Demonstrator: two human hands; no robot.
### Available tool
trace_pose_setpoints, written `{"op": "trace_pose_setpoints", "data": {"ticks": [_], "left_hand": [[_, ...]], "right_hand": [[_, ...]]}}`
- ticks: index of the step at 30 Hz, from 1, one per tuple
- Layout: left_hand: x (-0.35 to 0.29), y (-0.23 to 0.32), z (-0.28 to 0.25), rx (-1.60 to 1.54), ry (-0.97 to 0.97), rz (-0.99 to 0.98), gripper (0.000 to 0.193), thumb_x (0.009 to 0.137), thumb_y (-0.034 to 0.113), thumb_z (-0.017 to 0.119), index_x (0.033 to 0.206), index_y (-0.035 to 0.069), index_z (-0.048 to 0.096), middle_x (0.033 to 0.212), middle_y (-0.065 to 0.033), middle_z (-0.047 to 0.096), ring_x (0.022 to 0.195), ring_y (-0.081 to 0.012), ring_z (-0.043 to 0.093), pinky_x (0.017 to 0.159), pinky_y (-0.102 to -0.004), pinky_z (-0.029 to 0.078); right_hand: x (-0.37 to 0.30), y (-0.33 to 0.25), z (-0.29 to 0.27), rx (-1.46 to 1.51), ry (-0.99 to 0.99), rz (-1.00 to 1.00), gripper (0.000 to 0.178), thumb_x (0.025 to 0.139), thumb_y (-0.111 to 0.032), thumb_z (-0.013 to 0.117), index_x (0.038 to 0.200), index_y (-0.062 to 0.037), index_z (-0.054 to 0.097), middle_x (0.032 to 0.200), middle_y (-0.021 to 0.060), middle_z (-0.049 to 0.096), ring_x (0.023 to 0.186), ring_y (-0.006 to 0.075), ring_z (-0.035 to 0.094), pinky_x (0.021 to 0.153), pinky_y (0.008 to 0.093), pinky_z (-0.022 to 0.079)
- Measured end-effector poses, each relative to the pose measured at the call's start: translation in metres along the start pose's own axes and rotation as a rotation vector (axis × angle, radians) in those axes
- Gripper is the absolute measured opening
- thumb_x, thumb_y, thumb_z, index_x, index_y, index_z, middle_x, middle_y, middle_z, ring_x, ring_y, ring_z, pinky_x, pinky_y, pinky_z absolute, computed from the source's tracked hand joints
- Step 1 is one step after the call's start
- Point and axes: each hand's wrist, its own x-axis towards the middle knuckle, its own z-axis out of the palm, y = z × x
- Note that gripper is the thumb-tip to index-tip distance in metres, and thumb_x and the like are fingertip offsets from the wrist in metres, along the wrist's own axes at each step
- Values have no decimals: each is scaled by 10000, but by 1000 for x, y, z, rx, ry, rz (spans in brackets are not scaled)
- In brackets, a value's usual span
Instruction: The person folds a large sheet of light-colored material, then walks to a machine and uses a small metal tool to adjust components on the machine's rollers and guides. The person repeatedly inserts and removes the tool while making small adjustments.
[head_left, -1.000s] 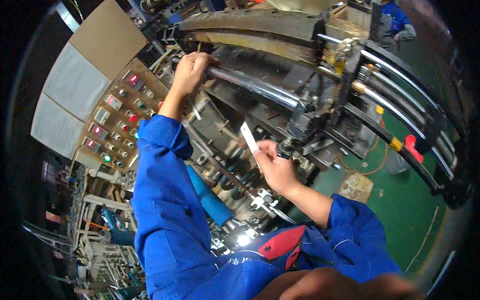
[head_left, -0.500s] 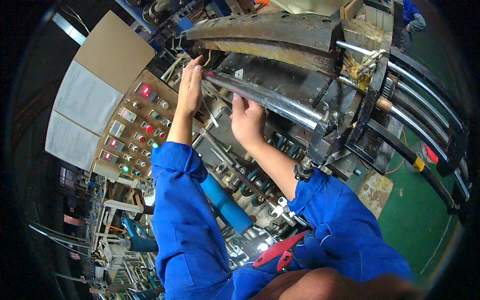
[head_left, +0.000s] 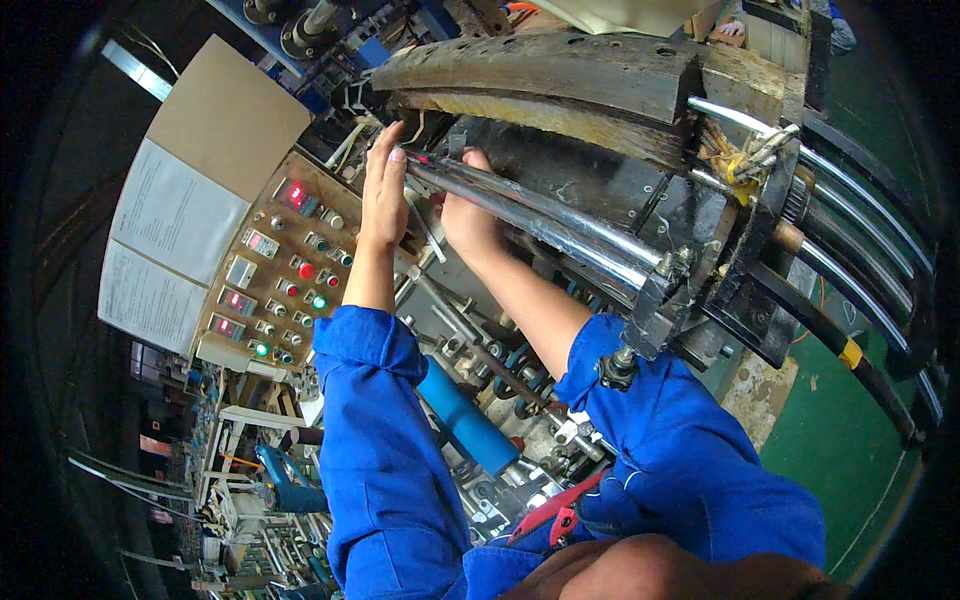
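Two shiny metal bars [head_left: 560, 232] run side by side from a dark end bracket [head_left: 665, 300] toward the upper left. At their far left end, my left hand [head_left: 380, 200] is held upright with its fingers stretched out, the thumb side against or close to the bar ends. My right hand [head_left: 468, 225] reaches under the bars near that same end. One fingertip shows beyond them; the bars hide the other fingers, so its grip cannot be made out. Behind the bars lies a heavy, dark curved metal beam [head_left: 540, 75] with a worn yellowish lower edge.
A control panel [head_left: 290, 265] with buttons and lit displays stands left, printed sheets [head_left: 175, 225] beside it. Below my arms are a blue roller [head_left: 465, 415] and machine rods. Curved metal tubes [head_left: 855, 255] and a black hose [head_left: 815, 315] extend right above a green floor [head_left: 850, 480].
My right hand has moved slightly up and left, going farther under the bars. Two bars now show apart where they looked nearly as one. The whole view has shifted a little.
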Motion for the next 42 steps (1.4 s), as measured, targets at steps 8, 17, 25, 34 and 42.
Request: {"op": "trace_pose_setpoints", "data": {"ticks": [8, 17, 25, 34, 42], "left_hand": [[-1, -2, 5, 25, 31, 5, 548, 1082, 320, 352, 1526, 17, 455, 1574, -190, 445, 1496, -335, 341, 1247, -412, 208], [1, -6, 8, 59, 41, 32, 552, 1076, 319, 340, 1512, 5, 464, 1564, -197, 450, 1492, -343, 341, 1247, -420, 204], [3, -7, 8, 49, 29, 21, 530, 1075, 312, 341, 1474, 7, 509, 1530, -201, 481, 1473, -351, 362, 1239, -429, 217], [3, -12, 1, 52, -12, 73, 472, 1078, 277, 329, 1343, 18, 623, 1451, -201, 549, 1433, -363, 407, 1221, -446, 248], [1, 30, -8, -154, -75, -92, 393, 1047, 243, 527, 1368, 42, 631, 1357, -167, 623, 1259, -319, 567, 1131, -405, 386]], "right_hand": [[16, 17, 25, 632, 28, 379, 87, 1038, -157, 530, 981, -102, 566, 801, 8, 608, 651, 91, 521, 563, 264, 407], [-11, -13, 0, 229, 65, 226, 68, 1026, -61, 544, 966, -40, 570, 811, 70, 636, 706, 162, 640, 619, 349, 508], [-5, -16, -1, -95, 21, 103, 127, 1013, -64, 522, 1065, 4, 615, 960, 215, 669, 915, 354, 667, 820, 428, 509], [-9, -29, -14, -188, 34, -33, 157, 1021, -58, 547, 1159, 3, 590, 883, 107, 654, 801, 244, 649, 703, 370, 523], [-18, -23, -42, -362, -19, -292, 265, 1049, -33, 505, 1312, -22, 540, 1059, 103, 653, 669, 130, 650, 541, 253, 525]]}}
